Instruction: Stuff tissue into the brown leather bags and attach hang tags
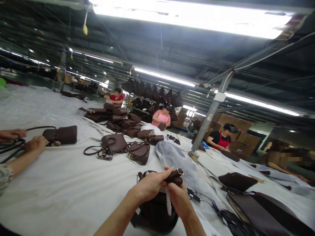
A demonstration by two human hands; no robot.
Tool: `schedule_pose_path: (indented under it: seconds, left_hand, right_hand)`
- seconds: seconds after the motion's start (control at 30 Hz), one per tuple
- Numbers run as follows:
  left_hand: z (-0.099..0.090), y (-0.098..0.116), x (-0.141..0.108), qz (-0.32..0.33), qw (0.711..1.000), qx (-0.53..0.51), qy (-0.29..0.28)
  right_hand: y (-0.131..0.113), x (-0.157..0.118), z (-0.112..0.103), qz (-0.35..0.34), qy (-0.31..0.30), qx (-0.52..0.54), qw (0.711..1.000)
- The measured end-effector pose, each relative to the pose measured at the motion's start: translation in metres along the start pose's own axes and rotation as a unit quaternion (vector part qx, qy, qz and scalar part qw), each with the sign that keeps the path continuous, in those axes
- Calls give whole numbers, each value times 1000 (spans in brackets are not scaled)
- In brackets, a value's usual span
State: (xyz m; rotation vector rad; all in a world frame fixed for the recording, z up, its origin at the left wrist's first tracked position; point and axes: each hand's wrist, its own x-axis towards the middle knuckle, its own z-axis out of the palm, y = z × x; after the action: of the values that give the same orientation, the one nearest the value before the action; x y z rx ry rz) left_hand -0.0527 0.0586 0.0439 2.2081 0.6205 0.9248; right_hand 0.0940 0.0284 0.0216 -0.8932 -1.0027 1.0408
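Note:
My left hand (151, 184) pinches a folded dark brown leather strap (174, 176) with a gold-coloured ring at its end. From below, my right hand (179, 198) closes around the same strap. A thin white strip (168, 201) hangs down between my hands; what it is made of I cannot tell. Directly beneath stands a dark brown handbag (157, 213), its upper part mostly covered by my hands and forearms.
Two brown handbags (114, 144) lie ahead, before a pile of more bags (120, 119). Clear plastic wrap (172, 157) sits beyond my hands. Black cords (226, 216) and brown bags (265, 213) are at right. A co-worker's hands (36, 143) handle a bag at left; a metal post (209, 118) rises ahead.

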Motion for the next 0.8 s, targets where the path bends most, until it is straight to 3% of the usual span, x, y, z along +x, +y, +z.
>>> schedule_pose_path:
  seconds: [0.1, 0.23, 0.4, 0.7, 0.8]
  left_hand:
    - [5, -1, 3, 19, 999, -25, 22]
    - [16, -1, 7, -29, 991, -95, 94]
    - [27, -2, 9, -9, 973, -159, 170]
    - [21, -23, 22, -111, 950, -232, 178]
    - [23, -23, 21, -129, 943, -277, 131]
  right_hand:
    - [0, -2, 2, 20, 27, 91, 995]
    - [3, 7, 4, 11, 109, 123, 986]
    - [6, 15, 8, 15, 102, 101, 990]
    - [-2, -3, 3, 27, 22, 79, 996]
    - [6, 3, -3, 33, 58, 59, 996]
